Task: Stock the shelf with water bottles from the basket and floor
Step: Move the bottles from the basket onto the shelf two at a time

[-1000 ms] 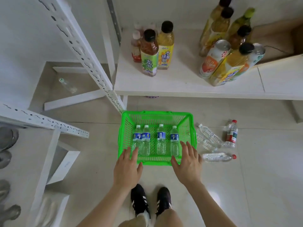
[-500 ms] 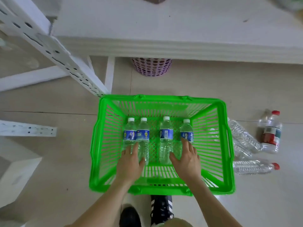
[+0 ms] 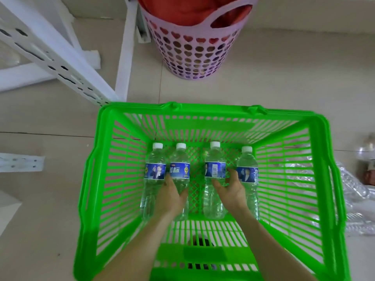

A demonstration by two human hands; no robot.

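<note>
On the tiled floor, the green basket (image 3: 294,126) sits with its far-left corner just beside a white shelf post (image 3: 60,57). Four water bottles (image 3: 246,175) lie abreast on its bottom, with bare mesh along both side walls. The left hand (image 3: 171,194) curls round the second bottle (image 3: 179,171) from the left, the right hand (image 3: 230,189) round the third bottle (image 3: 215,169).

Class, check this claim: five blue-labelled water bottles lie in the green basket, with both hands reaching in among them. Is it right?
Not quite. The head view shows four water bottles, not five, lying in the green basket; the left hand and right hand do reach in among them.
</note>
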